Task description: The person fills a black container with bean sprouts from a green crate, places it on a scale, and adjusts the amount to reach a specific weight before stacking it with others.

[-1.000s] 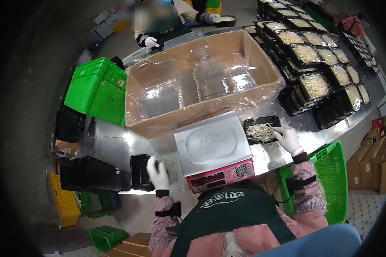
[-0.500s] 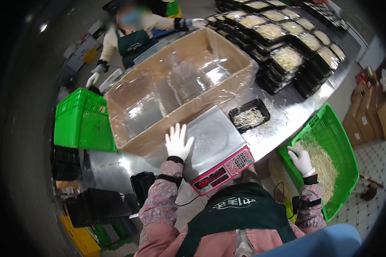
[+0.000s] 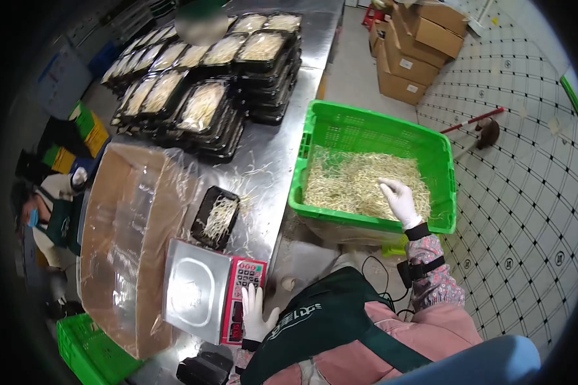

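Note:
My left hand (image 3: 257, 316), in a white glove, is open with fingers stretched over the red keypad edge of the weighing scale (image 3: 196, 292). The scale's metal plate carries nothing. My gloved right hand (image 3: 399, 202) is over the bean sprouts (image 3: 359, 183) in a green plastic crate (image 3: 372, 122). Its fingers are loosely bent and look slightly apart, with nothing visible in them. Beyond the scale, a black tray (image 3: 202, 221) partly filled with sprouts (image 3: 221, 217) rests on the metal table (image 3: 273, 186). Loose sprouts lie around it.
Stacked packed trays of sprouts (image 3: 202, 106) cover the table's far part. A lined cardboard box (image 3: 151, 256) with clear plastic lids (image 3: 125, 256) stands left of the scale. A masked co-worker (image 3: 51, 212) is beyond it. Cardboard boxes (image 3: 411, 54) and a brush (image 3: 488, 133) are on the floor.
The view has swung right, toward the crate. My left hand has shifted from the scale's left side to its keypad edge. My right hand has moved from the crate's near side to over the sprouts.

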Tool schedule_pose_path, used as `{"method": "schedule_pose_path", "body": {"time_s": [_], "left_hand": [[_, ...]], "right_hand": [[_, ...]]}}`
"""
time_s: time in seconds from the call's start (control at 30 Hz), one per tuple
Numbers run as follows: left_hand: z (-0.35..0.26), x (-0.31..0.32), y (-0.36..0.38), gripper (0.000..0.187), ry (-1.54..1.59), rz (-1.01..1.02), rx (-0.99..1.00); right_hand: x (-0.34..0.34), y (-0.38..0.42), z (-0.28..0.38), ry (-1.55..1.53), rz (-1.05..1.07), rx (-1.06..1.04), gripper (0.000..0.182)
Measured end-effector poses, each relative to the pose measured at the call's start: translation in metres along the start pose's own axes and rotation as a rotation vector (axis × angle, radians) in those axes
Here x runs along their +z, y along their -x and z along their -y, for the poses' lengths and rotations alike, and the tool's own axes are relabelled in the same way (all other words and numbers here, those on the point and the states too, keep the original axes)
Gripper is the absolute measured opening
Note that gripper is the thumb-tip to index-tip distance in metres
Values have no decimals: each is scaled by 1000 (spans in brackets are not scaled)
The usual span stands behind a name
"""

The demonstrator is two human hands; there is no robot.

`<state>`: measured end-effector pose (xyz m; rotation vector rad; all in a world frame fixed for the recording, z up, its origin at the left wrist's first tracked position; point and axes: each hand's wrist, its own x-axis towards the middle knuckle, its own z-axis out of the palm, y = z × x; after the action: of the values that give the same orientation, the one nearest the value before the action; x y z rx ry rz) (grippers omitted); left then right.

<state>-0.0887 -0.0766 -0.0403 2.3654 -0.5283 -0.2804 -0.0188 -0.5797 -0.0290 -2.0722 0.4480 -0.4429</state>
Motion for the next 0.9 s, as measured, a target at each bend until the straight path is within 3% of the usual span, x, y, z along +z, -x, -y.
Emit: {"method": "schedule_pose_path", "body": {"time_s": [0.07,0.13,0.2,0.27,0.37,0.47,0.57,0.6,0.7,0.73,0.8,0.87,0.9], "left_hand": [[-34,-7,-36,74,-55,26,50],[-47,-5,-69,71,-18,-108,97],[-72,-6,-105,65,5,-204,122],[-86,7,-142,63,148,-203,76],[-130,32,-198,57,148,-139,94],[-165,61,-245,54,154,-61,160],[-188,78,-273,55,172,6,112],[-193,84,-280,55,189,15,89],[-197,94,-302,55,200,56,75],[-197,97,-311,55,200,86,82],[-201,106,-333,55,207,141,96],[-205,119,-362,54,191,236,160],[-206,130,-379,57,191,310,185]], "right_hand": [[-45,-19,-5,16,-81,65,30],[-82,-39,-13,126,-148,60,38],[-109,-64,-33,242,-112,78,58],[-117,-90,-60,325,55,95,73],[-95,-116,-111,517,550,207,97],[-54,-96,-126,674,981,139,118],[-34,-57,-113,866,1041,-150,103],[-34,-54,-121,861,1046,-147,103],[-24,-61,-155,522,970,-243,63],[-25,-71,-166,519,963,-235,63],[-38,-111,-176,608,1064,24,74],[-47,-121,-174,621,1042,54,77],[-47,-115,-172,557,1009,-49,78]]}}
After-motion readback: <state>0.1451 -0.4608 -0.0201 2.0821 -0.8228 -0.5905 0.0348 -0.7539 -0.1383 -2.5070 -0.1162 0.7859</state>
